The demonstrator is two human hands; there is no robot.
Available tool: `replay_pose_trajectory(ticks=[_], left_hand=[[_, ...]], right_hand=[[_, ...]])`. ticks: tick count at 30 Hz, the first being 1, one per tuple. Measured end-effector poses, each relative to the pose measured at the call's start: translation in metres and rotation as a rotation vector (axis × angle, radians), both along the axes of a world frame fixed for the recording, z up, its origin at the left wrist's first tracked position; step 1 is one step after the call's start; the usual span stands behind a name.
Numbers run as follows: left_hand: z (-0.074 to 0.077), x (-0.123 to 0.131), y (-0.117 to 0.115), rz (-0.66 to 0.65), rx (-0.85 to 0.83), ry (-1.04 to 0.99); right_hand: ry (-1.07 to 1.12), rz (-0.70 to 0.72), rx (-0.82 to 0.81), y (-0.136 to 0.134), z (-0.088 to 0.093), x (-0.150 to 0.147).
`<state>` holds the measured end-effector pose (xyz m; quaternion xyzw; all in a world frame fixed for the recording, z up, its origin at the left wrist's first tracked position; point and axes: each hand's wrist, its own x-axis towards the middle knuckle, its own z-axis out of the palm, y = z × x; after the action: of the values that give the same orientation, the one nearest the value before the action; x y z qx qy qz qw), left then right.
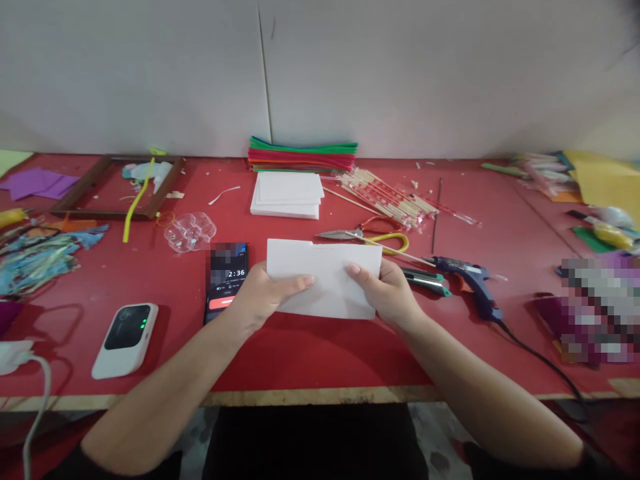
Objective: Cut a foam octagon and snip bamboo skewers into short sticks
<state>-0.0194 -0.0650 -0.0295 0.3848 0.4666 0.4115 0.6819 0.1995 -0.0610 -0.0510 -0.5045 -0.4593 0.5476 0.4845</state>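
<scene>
Both hands hold a white rectangular sheet of card or foam (325,277) just above the red table (310,353). My left hand (263,293) grips its left edge, thumb lying across the front. My right hand (387,290) grips the right edge, thumb on top. A notch shows in the sheet's upper left edge. A phone (226,280) with a timer on screen lies just left of my left hand.
A stack of white sheets (287,193) and coloured foam sheets (303,155) lie behind. Scissors (367,233), wooden sticks (387,193), a cutter (425,280) and a blue glue gun (467,280) are to the right. A white pocket device (125,339) sits left, a wooden frame (117,187) far left.
</scene>
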Motion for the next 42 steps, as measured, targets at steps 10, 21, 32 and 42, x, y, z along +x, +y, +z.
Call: replay_pose_trajectory(ticks=[10,21,32,42], left_hand=[[-0.0016,0.0009,0.0012,-0.003,-0.033,-0.04],[-0.0036,-0.0024,0.0007,-0.03,-0.034,-0.015],[-0.0012,-0.0024,0.0005,-0.009,-0.023,-0.008],[-0.0002,-0.0023,0.0004,-0.004,-0.026,0.002]], right_hand=[[0.027,0.003,-0.014,-0.0014,0.0006,-0.0015],[0.096,0.012,-0.059,-0.0043,-0.0015,-0.0036],[0.153,-0.014,-0.078,-0.0047,0.0029,-0.0068],[0.108,-0.005,-0.051,-0.0051,0.0013,-0.0054]])
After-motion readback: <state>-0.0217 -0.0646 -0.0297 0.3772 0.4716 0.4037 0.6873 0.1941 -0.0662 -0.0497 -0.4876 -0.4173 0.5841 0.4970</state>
